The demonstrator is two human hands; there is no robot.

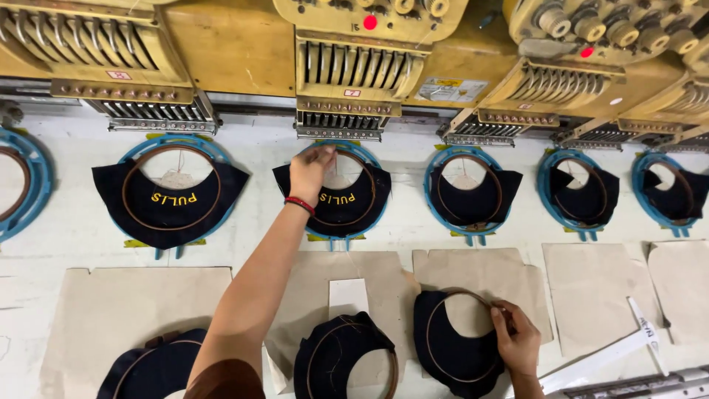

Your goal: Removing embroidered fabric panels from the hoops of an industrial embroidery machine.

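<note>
Two hands at work, both the wearer's own. Left hand (pixel 310 171) reaches up to the hooped navy fabric piece (pixel 336 201) sitting in the blue ring frame (pixel 373 222) directly under the middle embroidery head (pixel 353 74); fingers pinched narrow at the hoop's top edge, apparently on a thread or the fabric rim — cannot tell which. Red band on that wrist. Right hand (pixel 517 341) rests on a loose hooped navy piece (pixel 456 341) lying on a tan cardboard sheet (pixel 487 277), below and to the right of the middle head; fingers curled over the hoop's right rim, gripping it.

Handling, as a judgement: fabric is soft and floppy outside the hoop, light overall; the thin brown hoop is the only stiff part, so take hold at the rim — not the cloth, which would drag or crease. Stitched yellow lettering on the mounted piece looks snag-prone, keep fingers off it. Needles sit just above the mounted piece, so little clearance there.

Another lettered piece (pixel 171 196) sits left of the middle head, plain ones to the right. More loose hooped pieces (pixel 343 362) lie below the head on the white table (pixel 66 229). White ruler-like tool (pixel 613 351) lies to the far lower right.
</note>
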